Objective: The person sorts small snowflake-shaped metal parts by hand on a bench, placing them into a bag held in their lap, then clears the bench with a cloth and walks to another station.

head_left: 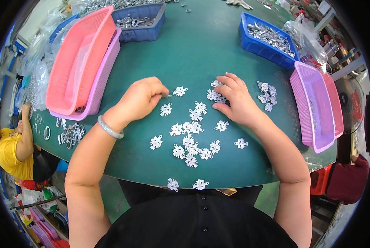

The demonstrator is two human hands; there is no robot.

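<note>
Thumb and forefinger of my left hand (140,99), which wears a pale bangle (109,127) at the wrist, pinch a small silver metal piece (166,96). A flat cross-shaped metal piece with a small loop (179,91) lies just right of it. My right hand (237,98) is open, its fingers spread over and touching a small cluster of similar pieces (215,96), partly hidden beneath them. Several more cross-shaped pieces (189,142) lie in a loose group nearer to me, some overlapping. Two pieces (200,184) sit at the table's near edge.
Another cluster of pieces (267,95) lies right of my right hand. Stacked pink and purple baskets (54,93) stand left, a purple basket (329,140) right. Blue bins (257,49) of metal parts stand farther back. Metal rings (72,135) lie left; a person in yellow (13,153) sits beyond.
</note>
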